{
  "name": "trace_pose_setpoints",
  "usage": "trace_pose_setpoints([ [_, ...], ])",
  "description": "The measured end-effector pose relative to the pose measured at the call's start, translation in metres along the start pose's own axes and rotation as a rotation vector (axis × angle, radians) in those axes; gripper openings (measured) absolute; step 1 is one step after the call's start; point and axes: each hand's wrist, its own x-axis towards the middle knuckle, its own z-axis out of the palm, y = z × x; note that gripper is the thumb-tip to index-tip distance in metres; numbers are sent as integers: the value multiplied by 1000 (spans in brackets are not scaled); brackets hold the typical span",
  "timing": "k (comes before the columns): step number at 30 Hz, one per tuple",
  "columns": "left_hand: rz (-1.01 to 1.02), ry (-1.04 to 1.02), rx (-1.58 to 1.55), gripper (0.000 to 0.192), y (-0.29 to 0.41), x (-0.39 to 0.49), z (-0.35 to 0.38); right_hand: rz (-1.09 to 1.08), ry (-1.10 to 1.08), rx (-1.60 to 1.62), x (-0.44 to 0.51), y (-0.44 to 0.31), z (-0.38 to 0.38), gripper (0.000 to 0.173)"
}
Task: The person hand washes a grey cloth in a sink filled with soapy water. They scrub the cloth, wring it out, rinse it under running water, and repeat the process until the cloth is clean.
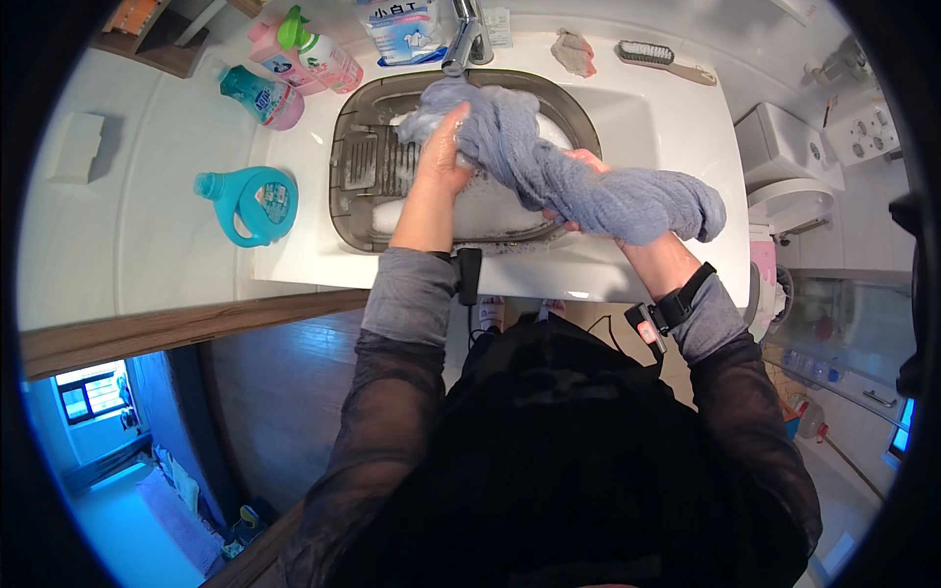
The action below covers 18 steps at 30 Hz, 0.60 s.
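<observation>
A wet blue-grey knitted cloth (pixel 544 173) is twisted into a thick rope above a grey-brown translucent plastic basin (pixel 345 228). My left hand (pixel 445 151) grips its upper left part, thumb along the cloth. Beneath the middle of the roll, my right hand (pixel 581 195) holds it, largely hidden by the fabric. The cloth's right end rests over my right wrist. Suds and white foam (pixel 492 213) lie in the basin, which has a ribbed washboard part (pixel 367 162) at its left. The chrome faucet (pixel 463 48) stands right behind the cloth's upper end.
The basin sits in a white sink counter (pixel 684 125). At its left stand a teal detergent jug (pixel 272 206), a green-capped spray bottle (pixel 331 62) and other bottles. A detergent bag (pixel 404 33), a crumpled rag (pixel 573 53) and a scrubbing brush (pixel 662 60) lie along the back.
</observation>
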Motion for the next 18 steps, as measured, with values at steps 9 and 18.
trace_pose_setpoints([
  [9, 471, 91, 1403, 40, 32, -16, 27, -191, 401, -419, 14, 11, -19, 42],
  [18, 243, -258, 1895, 51, 54, -17, 51, 130, 434, -411, 32, -6, 0, 41],
])
